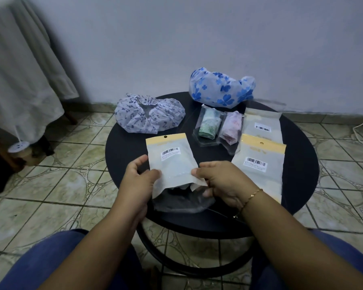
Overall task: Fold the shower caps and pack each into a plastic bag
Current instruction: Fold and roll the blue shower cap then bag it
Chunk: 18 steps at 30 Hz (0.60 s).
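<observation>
round black table (122, 147) | on it: two loose shower caps (149, 117), two packed clear bags (210, 127), two frosted pouches (260, 168)

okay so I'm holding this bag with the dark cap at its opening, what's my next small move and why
Probably push the dark cap further into the bag. Both the left hand and right hand pinch the bag's open end, and most of the cap sits outside it.

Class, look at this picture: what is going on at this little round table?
A person holds a plastic bag with both hands, the left hand and right hand pinching its open end over a dark shower cap. Two packed caps lie on the black table; two loose caps wait behind.
</observation>
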Motion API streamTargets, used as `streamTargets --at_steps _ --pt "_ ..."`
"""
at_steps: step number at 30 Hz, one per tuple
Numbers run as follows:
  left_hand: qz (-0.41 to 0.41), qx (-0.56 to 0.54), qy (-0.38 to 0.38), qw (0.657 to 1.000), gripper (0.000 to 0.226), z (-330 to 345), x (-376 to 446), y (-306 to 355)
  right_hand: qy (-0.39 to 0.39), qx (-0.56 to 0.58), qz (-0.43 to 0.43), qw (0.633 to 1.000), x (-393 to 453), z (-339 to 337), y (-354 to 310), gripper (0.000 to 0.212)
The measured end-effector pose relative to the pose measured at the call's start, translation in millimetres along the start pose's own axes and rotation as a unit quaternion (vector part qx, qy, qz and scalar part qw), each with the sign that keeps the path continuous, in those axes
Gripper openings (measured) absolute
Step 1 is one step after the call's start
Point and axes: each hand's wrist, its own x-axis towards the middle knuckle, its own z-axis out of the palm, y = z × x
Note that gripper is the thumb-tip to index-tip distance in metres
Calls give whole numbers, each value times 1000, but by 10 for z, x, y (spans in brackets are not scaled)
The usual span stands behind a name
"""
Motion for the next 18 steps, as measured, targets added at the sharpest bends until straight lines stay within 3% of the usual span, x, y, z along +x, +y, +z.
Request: streamTargets --at_steps 5,9,14,18 --pt "-30 -126 2 992 49 18 22 107 -100 104 14 989 -82 -26 -40 27" --pt "12 -137 -10 990 50 124 16 168 -106 150 -27 983 -195 -123 -137 28" --pt "57 -127 -87 986 46 478 -17 273 -53 187 -81 978 -297 -435 -310 28" --pt "61 16 -200 978 27 957 -42 321 55 203 -109 972 -324 -863 -413 35"
